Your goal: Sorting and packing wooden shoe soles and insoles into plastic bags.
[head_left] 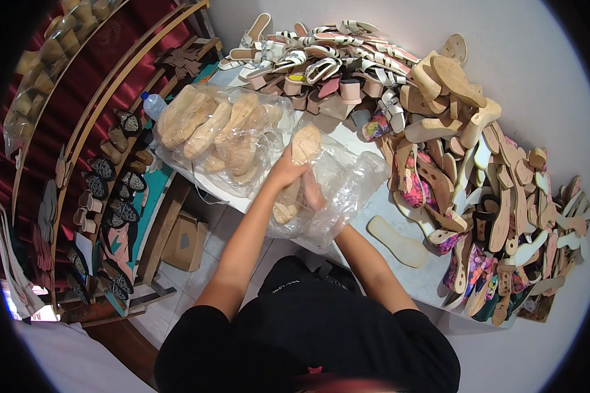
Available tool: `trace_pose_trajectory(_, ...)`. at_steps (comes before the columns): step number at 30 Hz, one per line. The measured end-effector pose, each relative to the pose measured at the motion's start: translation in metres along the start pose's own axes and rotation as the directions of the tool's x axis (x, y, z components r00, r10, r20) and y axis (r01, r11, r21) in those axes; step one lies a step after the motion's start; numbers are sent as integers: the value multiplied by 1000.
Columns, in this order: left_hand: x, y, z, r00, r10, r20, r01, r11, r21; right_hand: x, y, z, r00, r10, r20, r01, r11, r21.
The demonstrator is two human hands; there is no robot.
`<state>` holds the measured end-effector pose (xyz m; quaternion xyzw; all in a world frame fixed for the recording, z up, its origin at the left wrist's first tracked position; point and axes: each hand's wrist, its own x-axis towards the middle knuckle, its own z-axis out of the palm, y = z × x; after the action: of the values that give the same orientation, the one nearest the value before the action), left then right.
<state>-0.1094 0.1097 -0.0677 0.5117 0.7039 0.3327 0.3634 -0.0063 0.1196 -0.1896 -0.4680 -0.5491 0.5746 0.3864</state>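
My left hand (287,171) is closed round a tan shoe sole (305,143), which it holds upright above the table. Close beside it, my right hand (313,194) grips a clear plastic bag (354,182); the crumpled film covers part of its fingers and wrist. Another tan sole (284,212) shows through the plastic below my left hand. Just left of my hands lies a second clear bag (269,118) filled with several tan soles (206,134). A flat pale sole (397,241) rests on the table to the right of my right forearm.
White strappy sandals (321,56) are heaped at the table's back. Loose soles and floral-covered pieces (413,177) pile up along the right side of the white table (373,216). A water bottle (153,105) stands at the left, by shelves of shoes (121,190). A cardboard box (185,243) sits on the floor.
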Motion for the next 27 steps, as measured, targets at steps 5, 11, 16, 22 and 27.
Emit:
trace_pose_trajectory(5, -1, -26, 10, 992, 71, -107, -61, 994, 95, -11, -29, -6, 913, 287, 289, -369, 882, 292)
trace_pose_trajectory(11, -2, -27, 4, 994, 68, -82, -74, 995, -61, -28, -68, -5, 842, 392, 370, -522, 765, 378)
trace_pose_trajectory(16, -2, -17, 0, 991, 105, -86, -113, 990, -87, -16, -34, -6, 925, 153, 348, -315, 821, 476)
trace_pose_trajectory(22, -7, -17, -2, 986, 88, -138, -90, 996, -7, -23, -48, -6, 848, 337, 409, -496, 777, 388)
trace_pose_trajectory(27, -6, -16, 7, 991, 12, -136, 10, 988, 153, -11, -23, -15, 890, 277, 364, -287, 958, -27)
